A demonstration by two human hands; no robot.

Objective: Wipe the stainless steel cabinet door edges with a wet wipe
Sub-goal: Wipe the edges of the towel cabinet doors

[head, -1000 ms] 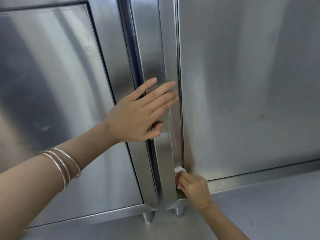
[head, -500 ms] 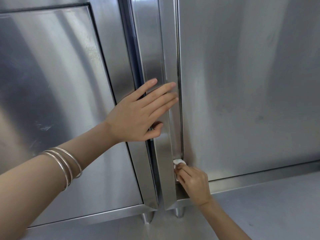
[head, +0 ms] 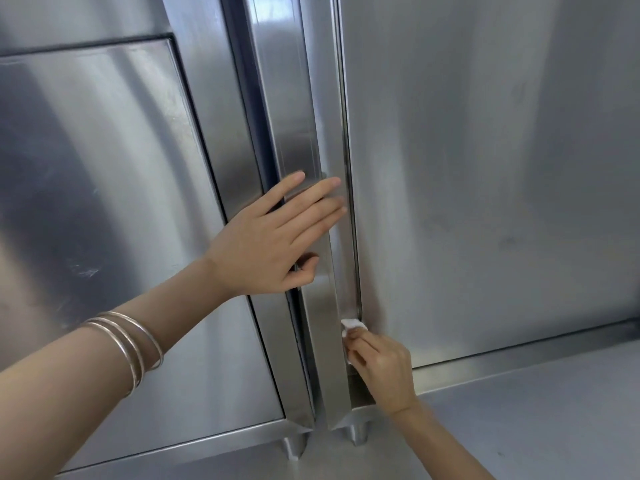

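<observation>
while left grip rests flat on door edge | right grip pinches wet wipe at its fingertips

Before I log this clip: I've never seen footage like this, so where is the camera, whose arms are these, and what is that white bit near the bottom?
There is no machine here. The camera sits on a person's head and looks forward and down, so the two arms coming in from below are that person's own. The left hand, with bangles on its wrist, lies flat with straight fingers against the upright stainless steel cabinet door edge. The right hand, lower down, pinches a small white wet wipe. It holds the wipe against the narrow channel between that edge and the steel panel on the right. Below the cabinet, short metal feet stand on a grey floor.
</observation>
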